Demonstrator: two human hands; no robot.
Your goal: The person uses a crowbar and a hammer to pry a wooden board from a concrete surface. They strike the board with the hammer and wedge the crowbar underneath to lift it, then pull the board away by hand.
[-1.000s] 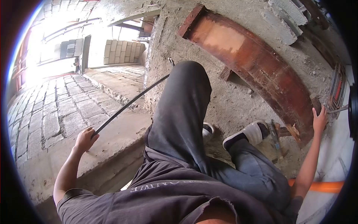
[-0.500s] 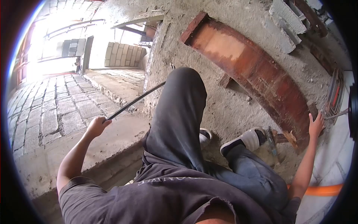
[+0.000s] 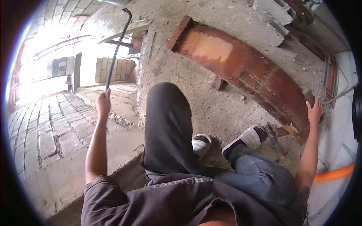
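"Where did we have the bar?"

"Our left hand [image 3: 103, 102] was clenched round the lower end of the black bar [image 3: 116, 51]. We held it raised, nearly upright, with its hooked tip at the top against the bright opening."

"And our right?"

"Our right hand [image 3: 313, 112] lay open, fingers spread, pressed on the low end of the rusty curved panel [image 3: 241, 64]. The panel rested on the rough concrete floor [image 3: 211, 101]."

"And our feet?"

"We wore white sandals [image 3: 249, 137], just beside that end of the panel. An orange pipe [image 3: 335, 174] ran near our right arm."
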